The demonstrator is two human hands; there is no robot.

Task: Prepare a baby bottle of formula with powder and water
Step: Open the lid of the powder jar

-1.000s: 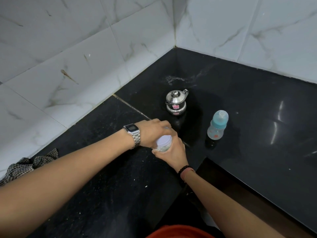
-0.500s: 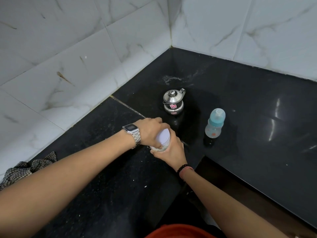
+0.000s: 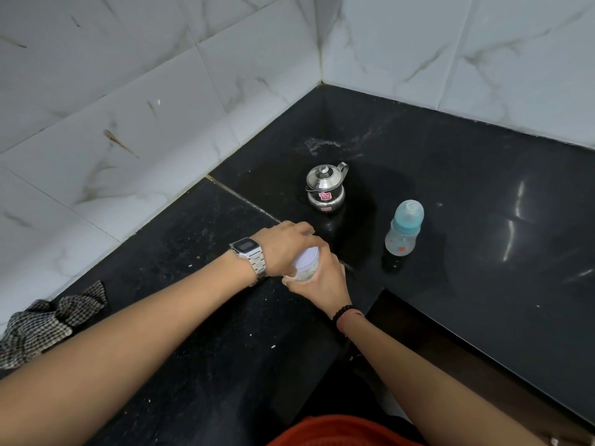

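A small clear jar with a white lid [image 3: 306, 263], holding pale powder, sits at the middle of the black counter. My right hand [image 3: 325, 281] wraps around the jar's body from the near side. My left hand [image 3: 285, 244], with a metal watch on its wrist, closes over the lid from the left. A baby bottle [image 3: 404, 228] with a blue collar and clear cap stands upright to the right, apart from both hands. Behind the jar stands a small steel kettle [image 3: 325, 188] with its lid on.
The black stone counter [image 3: 483, 220] runs into a corner of white marble-tiled walls [image 3: 161, 107]. A checked cloth [image 3: 45, 323] lies crumpled at the left wall. The counter's inner edge drops off just right of my right wrist.
Both hands stay on the jar; my left hand has shifted slightly over the lid. The camera has drifted a little, so the whole scene sits slightly lower and further left.
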